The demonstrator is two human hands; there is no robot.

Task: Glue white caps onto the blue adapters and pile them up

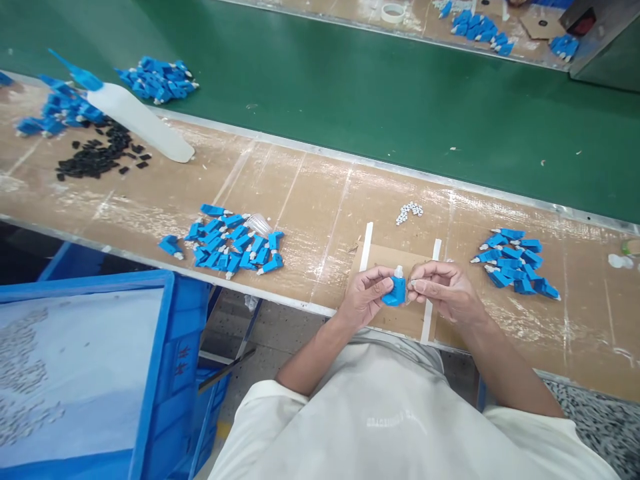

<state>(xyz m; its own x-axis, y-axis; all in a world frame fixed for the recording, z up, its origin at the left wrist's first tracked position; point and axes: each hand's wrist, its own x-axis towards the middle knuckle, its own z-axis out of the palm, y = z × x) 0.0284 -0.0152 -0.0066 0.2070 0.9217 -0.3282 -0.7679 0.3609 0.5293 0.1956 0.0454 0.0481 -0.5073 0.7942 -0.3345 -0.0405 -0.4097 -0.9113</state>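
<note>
My left hand grips a small blue plastic part with a pale tip pointing away from me. Close on its right, my right hand has thumb and forefinger pinched together beside the part; a tiny pale piece seems to show at the fingertips, too small to name. Beneath both hands lies a cardboard sheet held by white tape strips. A little pile of small white pieces sits beyond the hands. Similar blue parts lie in a heap to the left and another heap to the right.
A green conveyor belt runs behind the bench. At the far left are a white squeeze bottle, black pieces and more blue parts. A blue crate stands below the bench on the left. Tape lies across the belt.
</note>
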